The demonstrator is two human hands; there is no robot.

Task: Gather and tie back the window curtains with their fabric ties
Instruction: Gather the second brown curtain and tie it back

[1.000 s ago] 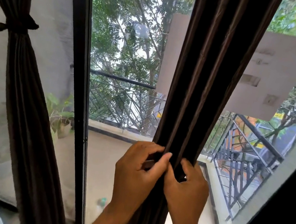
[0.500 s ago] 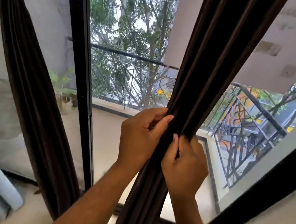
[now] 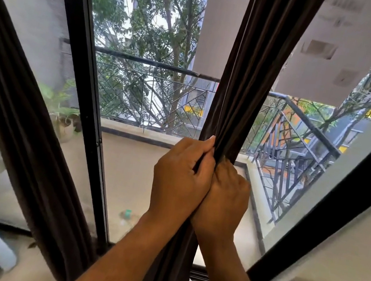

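The dark brown curtain (image 3: pixel 244 81) hangs in the middle of the window, gathered into a narrow bundle of folds. The left hand (image 3: pixel 179 180) and the right hand (image 3: pixel 225 195) are pressed side by side, touching, both closed tightly around this bundle. A second brown curtain (image 3: pixel 21 114) hangs at the left, well apart. Far behind the glass stands a balcony railing (image 3: pixel 152 96), and a potted plant (image 3: pixel 64 116) sits on the balcony floor at left.

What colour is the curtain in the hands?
Dark brown curtain, plain, seen in the head view.
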